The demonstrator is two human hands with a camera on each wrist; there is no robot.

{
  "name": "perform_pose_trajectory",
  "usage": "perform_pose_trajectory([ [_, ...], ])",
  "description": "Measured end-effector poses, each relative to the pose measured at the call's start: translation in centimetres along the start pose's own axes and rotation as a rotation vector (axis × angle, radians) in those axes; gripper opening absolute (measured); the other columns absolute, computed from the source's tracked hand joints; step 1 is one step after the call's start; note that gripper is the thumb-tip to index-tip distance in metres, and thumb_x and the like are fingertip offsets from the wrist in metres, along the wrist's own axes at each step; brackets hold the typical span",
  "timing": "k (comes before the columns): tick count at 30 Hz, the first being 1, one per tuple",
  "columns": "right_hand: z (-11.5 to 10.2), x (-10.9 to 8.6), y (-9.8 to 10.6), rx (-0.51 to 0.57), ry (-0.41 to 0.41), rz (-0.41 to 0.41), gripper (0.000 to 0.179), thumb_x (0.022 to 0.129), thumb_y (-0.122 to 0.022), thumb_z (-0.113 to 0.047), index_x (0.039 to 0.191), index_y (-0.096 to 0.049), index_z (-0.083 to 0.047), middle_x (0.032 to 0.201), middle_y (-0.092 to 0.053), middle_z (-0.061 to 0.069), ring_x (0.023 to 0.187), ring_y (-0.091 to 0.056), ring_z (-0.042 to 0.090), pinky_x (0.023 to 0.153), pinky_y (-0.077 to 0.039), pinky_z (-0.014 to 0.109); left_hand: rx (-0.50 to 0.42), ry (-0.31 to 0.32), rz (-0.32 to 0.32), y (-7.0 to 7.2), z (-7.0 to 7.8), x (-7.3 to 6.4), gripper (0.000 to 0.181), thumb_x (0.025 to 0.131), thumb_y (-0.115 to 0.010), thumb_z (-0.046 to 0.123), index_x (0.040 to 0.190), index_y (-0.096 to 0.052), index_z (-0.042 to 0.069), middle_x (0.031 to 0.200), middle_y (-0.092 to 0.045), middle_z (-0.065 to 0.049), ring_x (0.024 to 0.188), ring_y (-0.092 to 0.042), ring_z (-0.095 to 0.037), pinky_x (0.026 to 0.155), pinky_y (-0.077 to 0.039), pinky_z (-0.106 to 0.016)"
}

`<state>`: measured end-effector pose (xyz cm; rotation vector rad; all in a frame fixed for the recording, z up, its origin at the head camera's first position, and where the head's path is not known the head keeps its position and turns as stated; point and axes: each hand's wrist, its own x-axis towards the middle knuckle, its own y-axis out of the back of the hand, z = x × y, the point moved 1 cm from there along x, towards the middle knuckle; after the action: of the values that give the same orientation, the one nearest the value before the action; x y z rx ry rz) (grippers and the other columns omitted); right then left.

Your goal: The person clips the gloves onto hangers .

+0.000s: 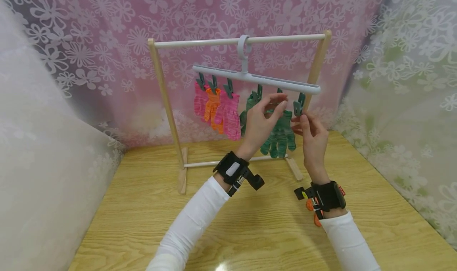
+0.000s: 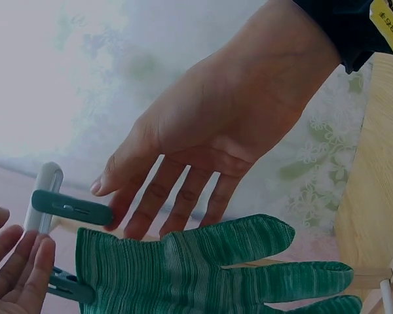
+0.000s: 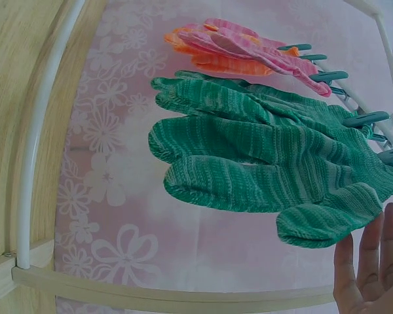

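In the head view, my left hand [image 1: 262, 122] is raised beside the right half of a white clip hanger [image 1: 278, 81], fingers loosely bent with nothing visible between them. My right hand [image 1: 315, 142] reaches up to the endmost dark green clip [image 1: 299, 105]. The left wrist view shows that clip [image 2: 72, 208] with the right index fingertip at its lower end and the thumb apart from it. A green knitted glove [image 1: 282, 138] hangs between my hands from the neighbouring clip [image 2: 67, 284]. Another green glove [image 1: 251, 101] is partly hidden behind my left hand.
Two pink gloves [image 1: 228, 116] and an orange glove [image 1: 213, 104] hang at the hanger's left. The hanger hooks onto the white rail [image 1: 200, 43] of a wooden stand [image 1: 166, 112]. Orange items [image 1: 317, 220] on the table are partly covered by my right wrist.
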<state>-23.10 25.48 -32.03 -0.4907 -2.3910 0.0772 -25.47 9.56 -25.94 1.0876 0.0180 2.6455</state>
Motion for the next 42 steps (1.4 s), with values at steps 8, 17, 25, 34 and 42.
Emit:
perform_pose_trajectory([
  [8,0.2,-0.1,0.1,-0.036,-0.008,-0.008,0.028,0.107,-0.055,-0.021,0.121,-0.070,-0.001,0.097,-0.073,-0.002,0.083,-0.067,0.014,0.077,-0.057,0.024,0.127,-0.030,-0.052,-1.3,0.8,0.7,0.037,0.102,-0.063,0.012,0.136,-0.058,-0.001,0.133,-0.064,-0.015,0.121,-0.064,-0.020,0.095,-0.050,-0.014],
  [17,0.2,-0.9,1.3,-0.178,0.013,-0.080,0.031,0.108,-0.052,-0.017,0.127,-0.068,0.001,0.098,-0.073,-0.005,0.083,-0.068,0.012,0.077,-0.058,0.021,0.106,0.008,-0.096,-1.8,0.6,1.1,0.032,0.102,-0.063,0.014,0.131,-0.062,0.001,0.129,-0.066,-0.012,0.120,-0.064,-0.014,0.095,-0.050,-0.013],
  [25,0.4,-2.6,6.6,-0.600,0.019,-0.134,0.029,0.107,-0.055,-0.022,0.128,-0.069,-0.007,0.113,-0.074,0.002,0.088,-0.065,0.001,0.073,-0.050,0.007,0.087,0.033,-0.150,-1.6,0.2,1.0,0.031,0.102,-0.062,0.013,0.131,-0.061,0.001,0.130,-0.065,-0.012,0.122,-0.062,-0.015,0.096,-0.048,-0.012],
  [34,2.1,-5.2,12.5,-1.062,-0.082,-0.494,0.043,0.105,-0.058,-0.020,0.139,-0.055,0.008,0.133,-0.052,0.037,0.101,-0.063,0.052,0.065,-0.056,0.055,0.099,0.025,-0.130,-2.1,0.0,0.9,0.029,0.103,-0.061,0.013,0.129,-0.059,0.002,0.130,-0.064,-0.013,0.126,-0.060,-0.017,0.098,-0.047,-0.012],
  [42,5.8,-8.4,15.5,-1.212,-0.322,-0.973,0.055,0.103,-0.055,-0.008,0.141,-0.035,0.025,0.142,-0.029,0.052,0.075,-0.064,0.043,0.059,-0.050,0.039,0.075,0.026,-0.131,-2.4,-0.2,1.0,0.026,0.103,-0.061,0.011,0.125,-0.054,-0.001,0.127,-0.063,-0.017,0.124,-0.061,-0.020,0.098,-0.047,-0.012],
])
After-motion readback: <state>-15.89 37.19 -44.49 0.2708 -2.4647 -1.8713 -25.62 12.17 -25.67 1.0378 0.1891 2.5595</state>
